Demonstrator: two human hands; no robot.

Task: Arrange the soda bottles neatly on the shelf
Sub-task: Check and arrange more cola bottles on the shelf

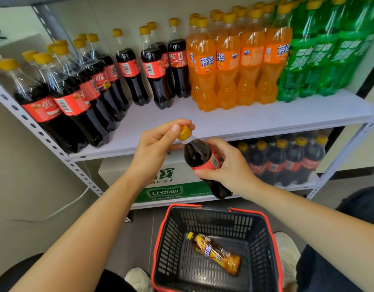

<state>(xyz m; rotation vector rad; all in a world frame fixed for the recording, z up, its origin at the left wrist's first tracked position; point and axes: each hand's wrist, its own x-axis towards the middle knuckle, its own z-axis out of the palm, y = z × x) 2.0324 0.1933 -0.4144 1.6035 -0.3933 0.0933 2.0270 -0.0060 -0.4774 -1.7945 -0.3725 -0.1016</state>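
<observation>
Gripping a tilted clear-plastic cola bottle (197,152) round its red label, the right hand (230,165) holds it before the smooth white shelf (224,121), above the basket. The left hand (154,148) pinches its round yellow cap (184,133). Waisted orange bottles (228,60) stand on the shelf. 1 yellow-labelled bottle (215,252) lies in the black mesh basket (264,239), which is red-rimmed.
</observation>
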